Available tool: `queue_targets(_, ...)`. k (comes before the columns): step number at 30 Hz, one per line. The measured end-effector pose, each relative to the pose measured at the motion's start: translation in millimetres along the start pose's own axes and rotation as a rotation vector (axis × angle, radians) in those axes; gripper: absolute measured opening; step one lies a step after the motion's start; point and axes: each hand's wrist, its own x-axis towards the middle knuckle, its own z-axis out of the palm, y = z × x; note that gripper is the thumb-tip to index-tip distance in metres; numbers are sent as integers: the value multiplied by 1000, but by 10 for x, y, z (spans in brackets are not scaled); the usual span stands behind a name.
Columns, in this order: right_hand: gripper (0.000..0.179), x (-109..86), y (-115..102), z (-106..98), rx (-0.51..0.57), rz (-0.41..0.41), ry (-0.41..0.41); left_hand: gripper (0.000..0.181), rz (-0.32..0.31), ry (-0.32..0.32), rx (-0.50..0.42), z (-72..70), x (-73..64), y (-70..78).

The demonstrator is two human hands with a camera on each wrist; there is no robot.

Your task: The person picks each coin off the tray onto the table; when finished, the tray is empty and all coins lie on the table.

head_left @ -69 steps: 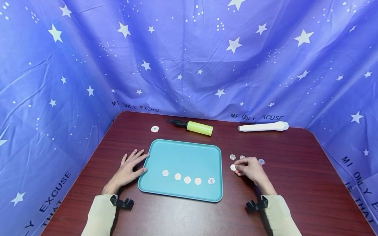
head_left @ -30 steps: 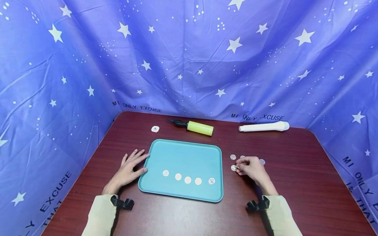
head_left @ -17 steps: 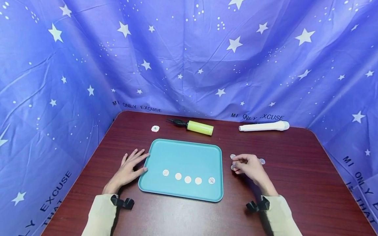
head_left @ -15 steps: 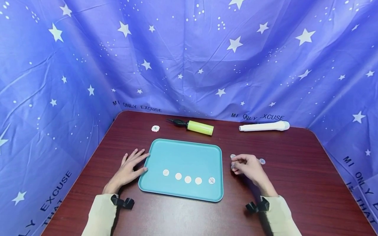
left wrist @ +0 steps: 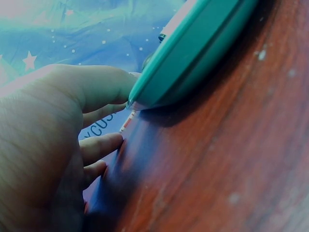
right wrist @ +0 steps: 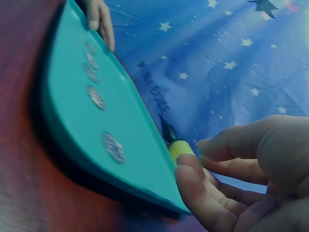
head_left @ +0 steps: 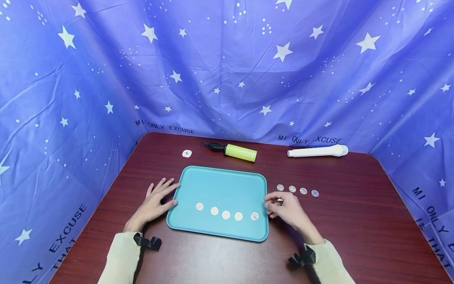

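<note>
A shallow turquoise tray (head_left: 220, 183) lies on the table. Across it runs a line of thin round discs, some plain white (head_left: 226, 215), others patterned, such as the rightmost disc (head_left: 254, 216). My left hand (head_left: 153, 204) rests at the tray's left rim, thumb and fingers spread and touching it. At the right rim is my right hand (head_left: 288, 209), its fingers loosely bent. In the right wrist view I see nothing between thumb and fingers. A pale patch shows through the finger gap in the head view, partly hidden. Behind this hand several patterned discs (head_left: 292, 189) lie in a row.
Along the table's back lie a small scalloped white piece (head_left: 186, 154), a yellow-green hand pump (head_left: 240, 153) with a black nozzle, and a white wand (head_left: 317, 151). A blue star-patterned cloth (head_left: 227, 71) encloses the back and sides of the dark red table (head_left: 198, 260).
The disc under my right fingers changed from plain face to patterned face. My right hand then moved left to the tray's rim, uncovering the row of discs. The left hand stayed put.
</note>
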Motion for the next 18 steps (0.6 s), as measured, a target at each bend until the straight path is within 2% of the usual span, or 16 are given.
queue_targets(9,17,-73,87,152,-195,-64,-18,59,0,-2,-1,11,-1,-2)
queue_targets(18,16,-135,123,226,-293,-118,8,59,-5,-5,3,13,-5,-12)
